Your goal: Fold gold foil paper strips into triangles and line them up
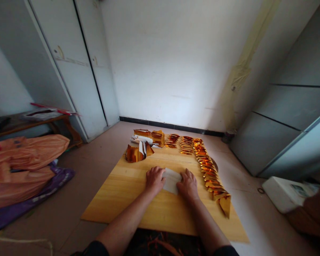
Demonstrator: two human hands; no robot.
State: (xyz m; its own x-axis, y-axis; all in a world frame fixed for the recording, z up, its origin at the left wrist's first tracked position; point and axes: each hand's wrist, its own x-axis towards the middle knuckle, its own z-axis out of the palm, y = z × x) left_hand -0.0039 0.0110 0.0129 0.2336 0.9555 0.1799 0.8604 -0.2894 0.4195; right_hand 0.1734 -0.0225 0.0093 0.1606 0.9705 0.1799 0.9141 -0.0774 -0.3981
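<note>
Left hand [155, 179] and right hand [188, 185] touched opposite sides of a pale paper sheet [171, 181], grip unclear; even pressure probably suited it.

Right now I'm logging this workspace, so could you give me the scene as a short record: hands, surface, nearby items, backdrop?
left hand: at the left side of the pale sheet
right hand: at the sheet's right side
surface: wooden board
along the board's right side: row of folded golden pieces
far left corner: curved golden sheets
backdrop: white wall
</note>
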